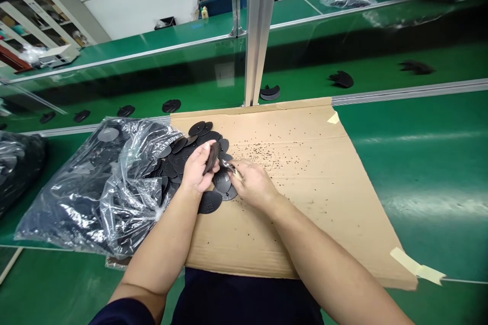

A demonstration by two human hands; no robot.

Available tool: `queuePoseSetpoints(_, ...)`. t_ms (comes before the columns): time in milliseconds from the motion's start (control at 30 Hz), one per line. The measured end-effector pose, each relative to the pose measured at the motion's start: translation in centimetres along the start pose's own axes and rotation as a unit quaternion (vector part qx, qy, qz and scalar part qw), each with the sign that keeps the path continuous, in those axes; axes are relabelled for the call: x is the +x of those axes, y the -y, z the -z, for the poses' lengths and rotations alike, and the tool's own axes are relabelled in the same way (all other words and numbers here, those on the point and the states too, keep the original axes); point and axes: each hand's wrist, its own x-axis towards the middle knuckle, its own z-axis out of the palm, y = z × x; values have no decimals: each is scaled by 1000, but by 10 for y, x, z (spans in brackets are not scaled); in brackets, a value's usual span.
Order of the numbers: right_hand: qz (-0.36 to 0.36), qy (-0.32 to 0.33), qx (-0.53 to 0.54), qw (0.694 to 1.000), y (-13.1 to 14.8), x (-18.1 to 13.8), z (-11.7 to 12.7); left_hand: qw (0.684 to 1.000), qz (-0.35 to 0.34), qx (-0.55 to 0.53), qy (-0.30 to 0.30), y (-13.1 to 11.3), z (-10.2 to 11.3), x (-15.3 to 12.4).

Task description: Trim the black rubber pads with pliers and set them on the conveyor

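Over cardboard, left fingers grip a disc.

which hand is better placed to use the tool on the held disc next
The right hand, likely: it holds the tool, close to the disc in the left hand.

No lettering is showing clearly enough to read; one disc lying on the cardboard is bearing a mark too small to decipher.
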Motion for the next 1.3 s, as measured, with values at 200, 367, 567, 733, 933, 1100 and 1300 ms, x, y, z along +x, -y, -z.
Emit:
queuePoseSetpoints(200, 2, 9, -58, 998, 10, 2, -10, 990, -87, -89, -57, -8, 6, 6)
queuePoseSetpoints(367, -14, 54, -82, 995, 22, 6, -16, 987, -70, -122, -74, -8, 7, 8)
queuePoseSetpoints(567, -5, -53, 109, 993, 3, 4, -16, 992, -53, -99, -49, -6, 7, 4)
queuePoseSetpoints(733, -67, -190, 331, 922, -10, 6, -9, 998, -17, -68, -6, 2, 4, 1)
queuePoseSetpoints(933, -112, -218, 465, 851, -8, 10, -5, 996, -6, 7, 88, 11, -3, -8)
queuePoseSetpoints(1100, -101, -257, 418, 866, -7, 8, -6, 995, -7, 46, 89, 12, -8, -13)
queuePoseSetpoints(1300, -59, -288, 368, 882, -6, 6, -7, 993, -10, 70, 97, 15, -7, -13)
